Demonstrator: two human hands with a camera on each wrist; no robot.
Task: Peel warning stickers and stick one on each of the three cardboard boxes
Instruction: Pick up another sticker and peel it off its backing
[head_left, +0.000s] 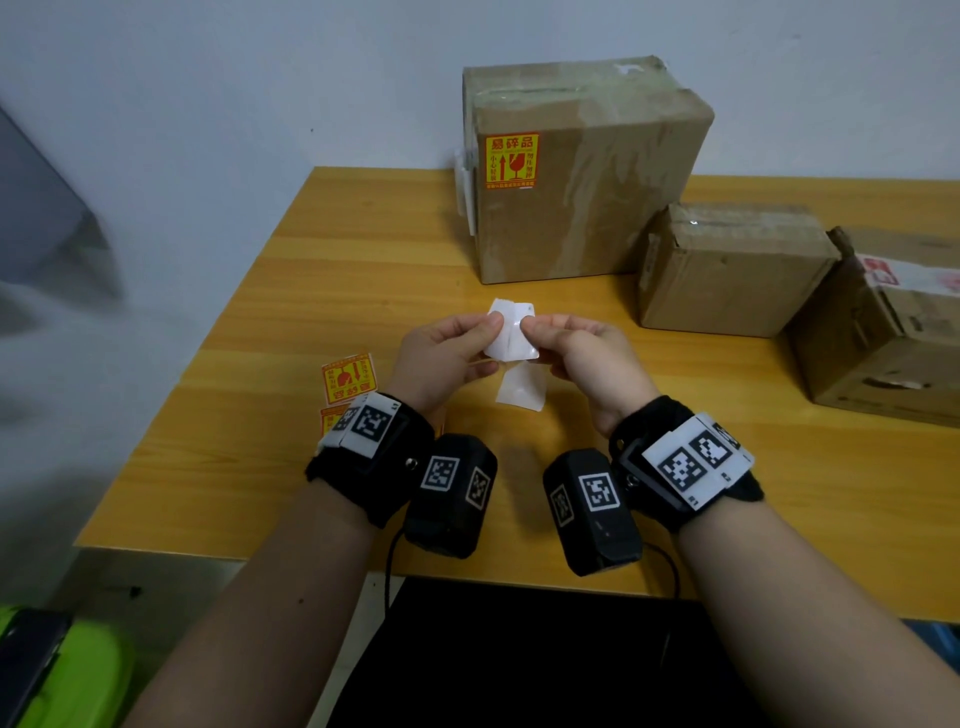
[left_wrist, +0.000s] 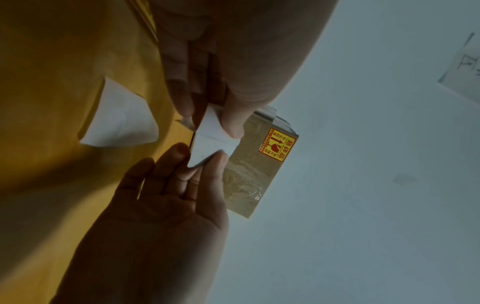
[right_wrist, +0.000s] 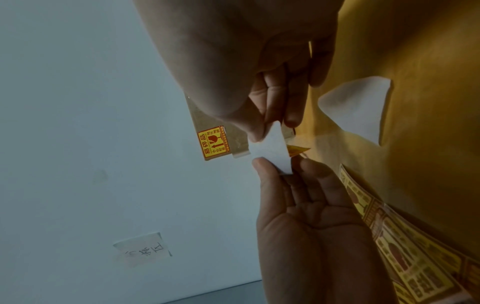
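1. A sticker on its white backing (head_left: 511, 332) is held in the air above the counter (head_left: 260, 415), white side toward the head camera, between the two hands and in front of the big box.
2. The left hand (head_left: 447, 353) has its grip pinched on the sticker's left edge; the right hand (head_left: 582, 348) has its grip pinched on the right edge, thumbs almost meeting.
3. A bare white backing sheet (head_left: 522, 389) lies on the counter just below the hands.
4. Spare stickers (head_left: 349, 378) lie left of the left wrist.
5. The big box (head_left: 587, 176) already carries a warning label (head_left: 511, 161); no label shows on the middle box (head_left: 732, 270) or the right box (head_left: 878, 332).
6. Risks, as I judge them: the sticker could tear or curl and stick to itself or to the fingers if peeled unevenly.
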